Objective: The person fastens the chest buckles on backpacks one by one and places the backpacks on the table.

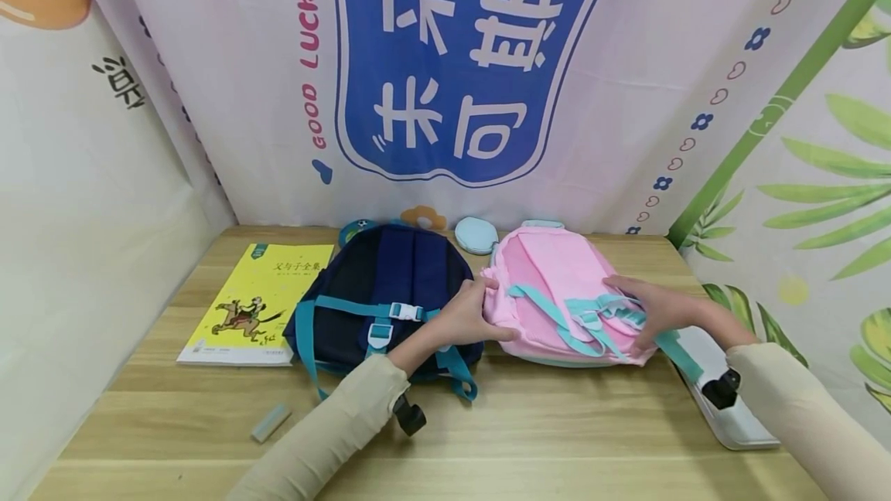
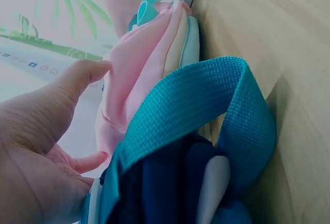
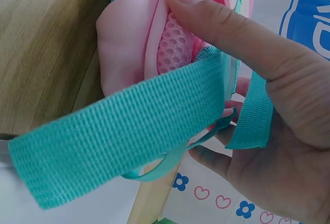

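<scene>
A pink backpack (image 1: 532, 323) with turquoise straps lies on the table, back panel up. My left hand (image 1: 469, 315) touches its left edge, thumb and fingers spread apart; in the left wrist view, the fingertips (image 2: 100, 69) meet the pink cloth. At the other side, my right hand (image 1: 657, 308) holds the backpack's edge by the straps. In the right wrist view, its thumb (image 3: 206, 12) lies over the pink padding, with the other fingers partly hidden behind a turquoise strap (image 3: 124, 126). A navy backpack (image 1: 411, 269) with teal straps lies under and beside my left wrist.
Left of the navy backpack lies a yellow book (image 1: 257, 300). A small grey-blue eraser-like block (image 1: 271, 423) is nearer the front. A light-blue round pouch (image 1: 476, 235) sits at the back, between the backpacks. A white flat case (image 1: 731, 416) lies under my right forearm.
</scene>
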A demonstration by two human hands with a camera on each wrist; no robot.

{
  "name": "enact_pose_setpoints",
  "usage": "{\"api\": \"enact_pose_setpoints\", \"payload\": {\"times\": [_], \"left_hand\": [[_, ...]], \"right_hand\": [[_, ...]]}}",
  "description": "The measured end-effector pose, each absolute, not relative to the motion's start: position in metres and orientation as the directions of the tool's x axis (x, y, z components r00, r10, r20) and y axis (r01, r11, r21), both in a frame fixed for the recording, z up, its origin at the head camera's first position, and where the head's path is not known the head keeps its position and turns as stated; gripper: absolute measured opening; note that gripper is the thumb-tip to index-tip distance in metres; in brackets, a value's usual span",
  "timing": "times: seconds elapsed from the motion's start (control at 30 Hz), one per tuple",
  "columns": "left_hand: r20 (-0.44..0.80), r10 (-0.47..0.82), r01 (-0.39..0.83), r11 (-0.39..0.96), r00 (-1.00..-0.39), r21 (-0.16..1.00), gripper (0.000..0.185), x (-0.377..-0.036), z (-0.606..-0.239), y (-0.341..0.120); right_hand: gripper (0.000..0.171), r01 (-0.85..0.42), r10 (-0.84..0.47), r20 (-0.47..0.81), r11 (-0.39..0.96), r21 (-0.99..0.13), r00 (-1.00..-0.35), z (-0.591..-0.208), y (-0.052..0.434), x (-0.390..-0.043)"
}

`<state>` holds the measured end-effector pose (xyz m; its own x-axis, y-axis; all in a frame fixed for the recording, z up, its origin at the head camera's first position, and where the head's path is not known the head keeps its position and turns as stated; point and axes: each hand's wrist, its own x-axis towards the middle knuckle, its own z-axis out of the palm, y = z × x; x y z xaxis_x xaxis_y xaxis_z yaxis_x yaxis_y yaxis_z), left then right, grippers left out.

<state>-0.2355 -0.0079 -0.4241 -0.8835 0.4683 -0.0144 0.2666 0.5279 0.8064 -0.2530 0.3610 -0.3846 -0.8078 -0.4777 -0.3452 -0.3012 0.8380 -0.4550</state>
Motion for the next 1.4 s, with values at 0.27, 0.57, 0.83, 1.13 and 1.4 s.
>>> {"api": "enact_pose_setpoints", "payload": {"times": [0.27, 0.57, 0.83, 1.13, 1.4], "left_hand": [[-0.048, 0.436, 0.225, 0.552, -0.899, 0.803, 0.093, -0.233, -0.425, -0.003], [-0.056, 0.433, 0.245, 0.606, -0.900, 0.757, 0.094, -0.235, -0.427, -0.001], [-0.087, 0.444, 0.261, 0.661, -0.892, 0.703, 0.092, -0.233, -0.426, 0.005], [-0.090, 0.408, 0.233, 0.673, -0.909, 0.702, 0.092, -0.233, -0.428, 0.011], [-0.061, 0.416, 0.283, 0.712, -0.907, 0.643, 0.097, -0.233, -0.427, 0.012]], "right_hand": [[0.127, -0.270, -0.452, -0.372, 0.852, -0.448, -0.811, -0.387, 0.363, -0.255], [0.127, -0.270, -0.449, -0.374, 0.856, -0.442, -0.812, -0.386, 0.361, -0.256], [0.126, -0.268, -0.447, -0.383, 0.859, -0.436, -0.809, -0.386, 0.364, -0.258], [0.125, -0.258, -0.445, -0.395, 0.859, -0.443, -0.804, -0.392, 0.369, -0.258], [0.121, -0.247, -0.441, -0.396, 0.857, -0.452, -0.806, -0.392, 0.364, -0.259]]}}
